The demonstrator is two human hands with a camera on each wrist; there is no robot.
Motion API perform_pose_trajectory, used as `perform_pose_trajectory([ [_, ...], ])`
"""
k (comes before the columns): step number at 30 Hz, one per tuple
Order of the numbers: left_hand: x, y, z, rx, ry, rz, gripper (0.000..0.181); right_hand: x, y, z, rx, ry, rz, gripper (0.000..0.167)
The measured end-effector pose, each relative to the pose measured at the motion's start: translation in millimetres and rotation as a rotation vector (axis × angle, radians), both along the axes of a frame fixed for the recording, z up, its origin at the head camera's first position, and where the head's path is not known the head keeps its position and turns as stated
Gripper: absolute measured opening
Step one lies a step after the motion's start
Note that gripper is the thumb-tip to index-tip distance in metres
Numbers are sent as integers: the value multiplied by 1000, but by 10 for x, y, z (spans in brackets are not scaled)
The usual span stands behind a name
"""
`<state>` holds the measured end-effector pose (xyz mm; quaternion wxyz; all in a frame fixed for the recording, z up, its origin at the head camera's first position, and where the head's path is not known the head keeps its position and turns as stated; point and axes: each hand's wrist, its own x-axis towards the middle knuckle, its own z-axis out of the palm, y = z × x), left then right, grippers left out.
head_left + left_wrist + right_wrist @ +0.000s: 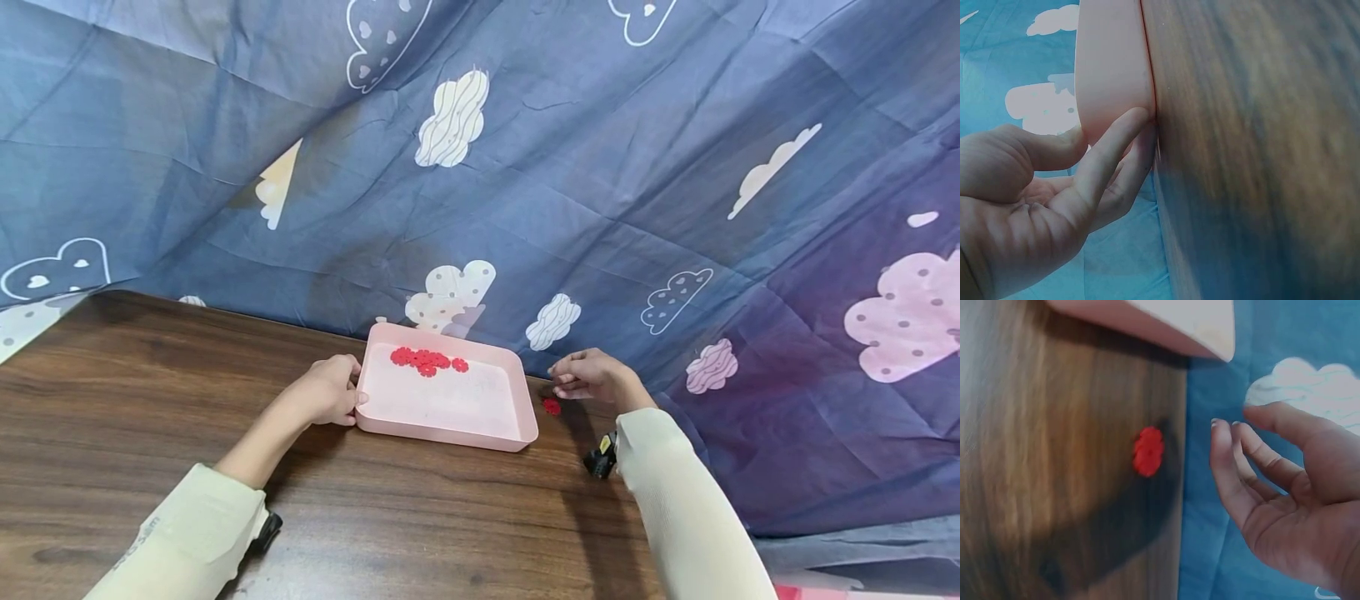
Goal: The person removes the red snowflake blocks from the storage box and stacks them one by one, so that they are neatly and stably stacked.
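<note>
A shallow pink tray (442, 433) rests on the wooden table, with several red flower-shaped discs (426, 360) clustered toward its far left part. My left hand (327, 392) grips the tray's left side: in the left wrist view the thumb is on the rim and the fingers (1110, 156) are against the outer wall. To the right of the tray, one red disc (1149, 452) lies on the tabletop. Just above and beyond it hovers my right hand (588, 375), its fingers loosely bent and a gap between thumb and fingertips. Nothing shows in that hand.
A blue cloth with cloud prints (570, 208) hangs right behind the table (150, 400) and along its right side. Brown tabletop extends to the left and in front of the tray. A dark device (600, 458) is strapped at the right wrist.
</note>
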<state>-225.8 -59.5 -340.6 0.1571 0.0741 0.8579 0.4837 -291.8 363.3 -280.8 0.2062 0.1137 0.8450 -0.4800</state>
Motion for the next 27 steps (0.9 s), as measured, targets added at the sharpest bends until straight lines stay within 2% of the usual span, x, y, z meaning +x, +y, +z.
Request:
perform_pose_trajectory([
  [7,7,-28,3,-18,1,7,31,-118,-279,75,-66,-6,39,16],
  [12,3,-29,18,0,-9,8,31,-188,-531,106,-43,-13,100,24],
  [21,5,-32,28,7,-4,8,28,-274,-1099,31,46,-38,131,38],
  [27,5,1,18,25,-17,17,28,-311,-1359,-44,71,-32,126,33],
])
